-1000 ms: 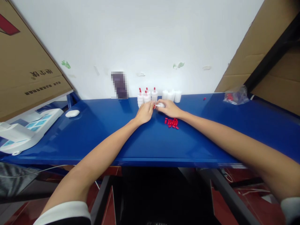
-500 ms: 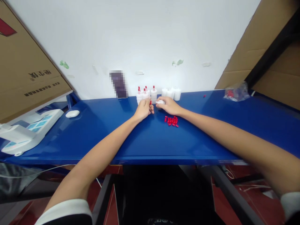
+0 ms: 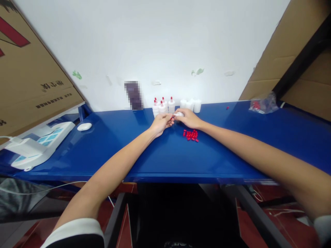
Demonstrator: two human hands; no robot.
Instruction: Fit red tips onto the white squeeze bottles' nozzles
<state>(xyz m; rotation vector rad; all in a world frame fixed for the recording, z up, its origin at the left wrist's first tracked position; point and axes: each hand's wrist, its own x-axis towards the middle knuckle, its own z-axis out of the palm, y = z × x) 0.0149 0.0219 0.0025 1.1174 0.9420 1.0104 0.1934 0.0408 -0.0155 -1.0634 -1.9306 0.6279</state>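
While left hand (image 3: 160, 124) fingers-inward, right hand (image 3: 190, 119) around bottle (image 3: 179, 114).

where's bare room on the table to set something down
The table is bare between the white case and left hand, and between the right hand and bag, save one stray cap. It's crowded around the bottles and red caps.
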